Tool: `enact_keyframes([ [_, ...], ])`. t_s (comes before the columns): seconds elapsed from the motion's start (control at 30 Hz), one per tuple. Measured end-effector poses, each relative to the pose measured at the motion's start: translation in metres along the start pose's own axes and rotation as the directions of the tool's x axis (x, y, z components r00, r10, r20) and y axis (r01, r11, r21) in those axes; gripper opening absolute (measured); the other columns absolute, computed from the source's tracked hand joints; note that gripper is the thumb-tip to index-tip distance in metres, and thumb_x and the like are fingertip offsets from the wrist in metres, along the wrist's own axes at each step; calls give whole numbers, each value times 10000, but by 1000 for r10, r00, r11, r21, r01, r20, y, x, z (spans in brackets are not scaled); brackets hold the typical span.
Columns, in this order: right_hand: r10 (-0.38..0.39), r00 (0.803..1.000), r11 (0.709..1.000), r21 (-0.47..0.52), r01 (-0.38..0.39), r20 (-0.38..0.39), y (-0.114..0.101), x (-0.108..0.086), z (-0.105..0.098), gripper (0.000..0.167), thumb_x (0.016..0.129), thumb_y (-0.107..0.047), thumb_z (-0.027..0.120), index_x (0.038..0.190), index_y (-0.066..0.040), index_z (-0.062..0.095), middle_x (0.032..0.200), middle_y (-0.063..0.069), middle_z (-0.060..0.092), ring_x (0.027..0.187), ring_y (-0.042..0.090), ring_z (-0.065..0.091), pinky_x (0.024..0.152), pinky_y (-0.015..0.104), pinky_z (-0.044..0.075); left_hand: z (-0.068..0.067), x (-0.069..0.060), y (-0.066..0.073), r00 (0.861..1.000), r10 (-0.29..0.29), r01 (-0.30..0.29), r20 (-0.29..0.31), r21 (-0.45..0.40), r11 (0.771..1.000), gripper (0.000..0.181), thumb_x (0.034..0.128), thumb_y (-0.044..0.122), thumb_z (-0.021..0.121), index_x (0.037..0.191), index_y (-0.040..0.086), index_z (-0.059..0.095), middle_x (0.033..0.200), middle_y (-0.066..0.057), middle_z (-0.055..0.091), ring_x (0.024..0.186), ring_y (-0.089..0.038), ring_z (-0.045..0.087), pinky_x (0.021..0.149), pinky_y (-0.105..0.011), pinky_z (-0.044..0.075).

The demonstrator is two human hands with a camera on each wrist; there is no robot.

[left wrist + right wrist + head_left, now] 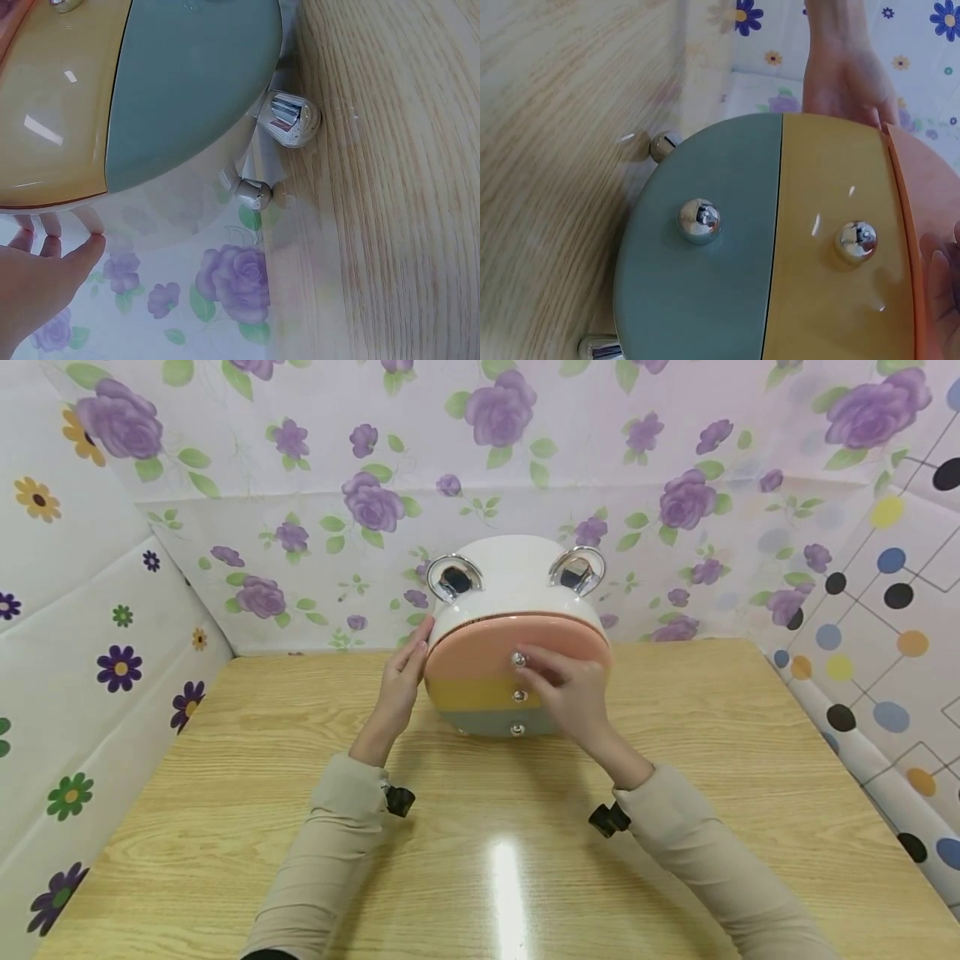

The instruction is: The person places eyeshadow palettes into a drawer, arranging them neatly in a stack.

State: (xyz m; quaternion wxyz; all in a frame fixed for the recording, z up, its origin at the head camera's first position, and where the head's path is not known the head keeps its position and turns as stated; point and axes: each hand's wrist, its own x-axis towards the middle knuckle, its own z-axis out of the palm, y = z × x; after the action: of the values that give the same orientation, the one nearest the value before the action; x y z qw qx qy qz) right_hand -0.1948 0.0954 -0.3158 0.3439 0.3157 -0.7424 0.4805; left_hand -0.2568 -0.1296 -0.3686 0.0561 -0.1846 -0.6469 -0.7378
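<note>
A rounded white drawer box (513, 568) with frog-like eyes stands on the table. Its front has a pink drawer (472, 647) on top, a yellow drawer (832, 300) in the middle and a grey-green drawer (697, 300) at the bottom, each with a silver knob. My right hand (573, 689) pinches the top knob (518, 658) between thumb and fingertips. In the right wrist view the pink front stands slightly proud of the yellow one. With extended fingers, my left hand (397, 689) rests against the box's left side; its fingertips also touch the white side in the left wrist view.
Short silver feet (291, 120) carry the box on the wood-grain table (300, 710). Close behind it hangs a purple-flowered wall covering (300, 560). Patterned sheets line both sides. A dark wrist camera (400, 801) hangs at the left cuff.
</note>
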Motion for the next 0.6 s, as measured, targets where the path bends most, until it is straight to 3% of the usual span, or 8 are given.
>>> enact_keyframes([
  [0.27, 30, 1000, 1000, 1, -30, 1, 6, 3, 1, 210, 711, 120, 691, 918, 120, 664, 820, 241, 660, 607, 304, 654, 562, 278, 536, -1, -1, 0, 1000, -14, 15, -7, 27, 1000, 436, 996, 196, 348, 1413, 72, 317, 1478, -7, 261, 1348, -77, 190, 1073, -268, 214],
  [0.43, 44, 998, 999, 16, -44, 54, 25, -6, 1, 298, 730, 65, 702, 1024, 66, 655, 886, 191, 674, 627, 252, 661, 566, 245, 531, -6, -4, 5, 1000, -6, 4, 12, 131, 991, 441, 994, 250, 354, 1410, 104, 341, 1464, 9, 296, 1327, -105, 261, 1050, -344, 281],
  [0.53, 45, 992, 999, 13, -47, 114, 38, -18, -7, 363, 746, 19, 707, 1103, 15, 638, 911, 146, 684, 620, 191, 651, 548, 218, 516, -8, -14, 18, 1000, -10, 6, 11, 274, 962, 441, 999, 238, 333, 1406, 69, 340, 1447, -80, 321, 1306, -223, 319, 1021, -418, 320],
  [0.6, 58, 987, 998, -12, -57, 148, 38, -28, -19, 360, 758, 12, 697, 1112, 10, 633, 906, 132, 685, 626, 177, 640, 544, 221, 509, -14, -21, 20, 1000, 14, -16, 8, 397, 918, 441, 996, 220, 336, 1396, 35, 345, 1431, -126, 335, 1281, -287, 351, 996, -465, 341],
])
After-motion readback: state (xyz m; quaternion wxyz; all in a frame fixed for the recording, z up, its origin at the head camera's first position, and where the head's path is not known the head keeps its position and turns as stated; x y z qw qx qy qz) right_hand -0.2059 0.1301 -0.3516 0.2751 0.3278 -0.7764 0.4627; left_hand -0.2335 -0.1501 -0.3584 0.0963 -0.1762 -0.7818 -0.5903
